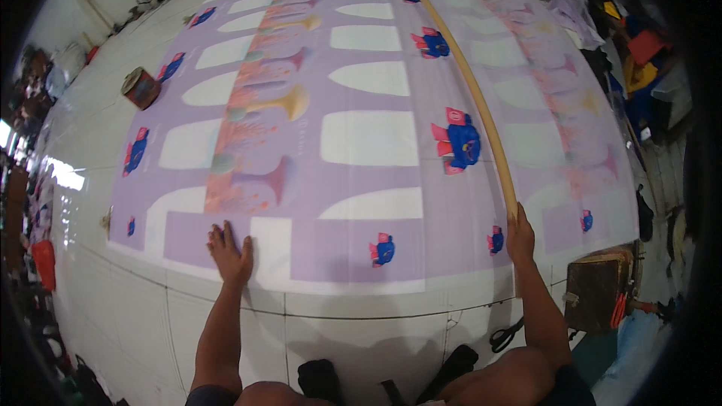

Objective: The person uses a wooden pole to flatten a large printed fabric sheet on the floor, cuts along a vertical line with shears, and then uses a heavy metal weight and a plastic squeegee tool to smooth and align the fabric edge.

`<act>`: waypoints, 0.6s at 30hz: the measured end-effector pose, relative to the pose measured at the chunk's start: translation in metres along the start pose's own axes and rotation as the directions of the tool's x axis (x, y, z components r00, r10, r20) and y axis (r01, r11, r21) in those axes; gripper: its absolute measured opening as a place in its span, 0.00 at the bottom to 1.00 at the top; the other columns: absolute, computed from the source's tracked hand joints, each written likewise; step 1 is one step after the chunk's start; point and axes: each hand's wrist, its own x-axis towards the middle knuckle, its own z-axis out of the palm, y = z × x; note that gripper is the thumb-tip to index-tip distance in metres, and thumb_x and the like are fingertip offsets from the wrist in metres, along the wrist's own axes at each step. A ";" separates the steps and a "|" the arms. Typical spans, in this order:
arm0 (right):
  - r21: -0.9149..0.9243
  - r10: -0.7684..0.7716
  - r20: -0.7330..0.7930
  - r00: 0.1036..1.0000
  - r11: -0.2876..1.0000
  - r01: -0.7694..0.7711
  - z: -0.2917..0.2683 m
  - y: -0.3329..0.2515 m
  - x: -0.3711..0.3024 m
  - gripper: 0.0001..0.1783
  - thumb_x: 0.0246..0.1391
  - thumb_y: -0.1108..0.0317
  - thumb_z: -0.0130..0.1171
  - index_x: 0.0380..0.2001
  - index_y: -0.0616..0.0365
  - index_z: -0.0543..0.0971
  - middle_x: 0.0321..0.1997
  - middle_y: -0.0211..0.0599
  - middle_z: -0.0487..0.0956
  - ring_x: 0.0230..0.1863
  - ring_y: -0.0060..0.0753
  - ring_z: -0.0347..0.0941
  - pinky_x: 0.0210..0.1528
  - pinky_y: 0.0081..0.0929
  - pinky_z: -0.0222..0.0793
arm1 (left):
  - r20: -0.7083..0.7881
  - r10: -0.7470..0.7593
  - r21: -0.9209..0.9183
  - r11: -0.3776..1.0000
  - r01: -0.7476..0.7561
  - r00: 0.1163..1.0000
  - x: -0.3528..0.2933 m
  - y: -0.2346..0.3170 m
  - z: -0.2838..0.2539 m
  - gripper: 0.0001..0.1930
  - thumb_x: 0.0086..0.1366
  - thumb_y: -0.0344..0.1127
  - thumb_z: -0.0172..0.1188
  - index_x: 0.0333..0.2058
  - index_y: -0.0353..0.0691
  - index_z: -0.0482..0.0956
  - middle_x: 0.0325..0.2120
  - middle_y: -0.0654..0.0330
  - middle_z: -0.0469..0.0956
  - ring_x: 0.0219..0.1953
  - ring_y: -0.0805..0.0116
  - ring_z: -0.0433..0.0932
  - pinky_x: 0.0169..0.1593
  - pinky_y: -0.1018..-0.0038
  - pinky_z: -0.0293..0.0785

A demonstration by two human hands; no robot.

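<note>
A wide printed fabric sheet [361, 203] in lilac, with white panels, an orange-pink band and small blue-and-pink figures, lies spread over the floor. My left hand [231, 252] rests flat on its near edge, fingers apart, holding nothing. A long yellowish wooden stick [481, 105] runs over the sheet from the far middle toward me. Near its close end my right hand [520, 237] is closed on it; part of the grip is hidden. Right of the stick the fabric looks paler, as if layered.
A rusty can [141, 89] stands on the sheet's left edge. Black-handled scissors [506, 337] lie on the white tiled floor [338, 331] by my right forearm. A worn brown box [598, 293] sits at the near right corner. Piled cloth [643, 53] lines the right side.
</note>
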 end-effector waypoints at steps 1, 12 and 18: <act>0.088 0.073 0.093 0.993 0.993 -0.081 -0.006 -0.021 -0.021 0.28 0.68 0.56 0.47 0.67 0.55 0.63 0.46 0.56 0.79 0.47 0.54 0.77 0.49 0.44 0.72 | 0.016 -0.006 -0.013 1.000 0.006 1.000 -0.001 0.001 -0.003 0.37 0.66 0.49 0.55 0.68 0.39 0.56 0.68 0.37 0.51 0.71 0.38 0.46 0.71 0.48 0.36; 0.020 -0.266 0.472 0.841 0.956 0.291 -0.026 -0.073 -0.169 0.30 0.61 0.59 0.57 0.65 0.48 0.67 0.33 0.45 0.73 0.34 0.49 0.73 0.37 0.44 0.72 | -0.247 -0.084 -0.184 0.982 0.038 0.965 -0.038 -0.043 -0.022 0.31 0.61 0.42 0.62 0.60 0.35 0.68 0.64 0.38 0.59 0.65 0.39 0.58 0.67 0.50 0.53; 0.124 -0.399 0.480 0.782 0.913 0.389 -0.022 -0.086 -0.211 0.29 0.58 0.60 0.61 0.62 0.49 0.71 0.32 0.45 0.72 0.30 0.45 0.72 0.31 0.39 0.71 | -0.212 -0.089 -0.172 0.984 0.052 0.973 -0.075 -0.031 -0.020 0.31 0.60 0.41 0.63 0.59 0.34 0.69 0.62 0.39 0.61 0.64 0.40 0.59 0.66 0.51 0.54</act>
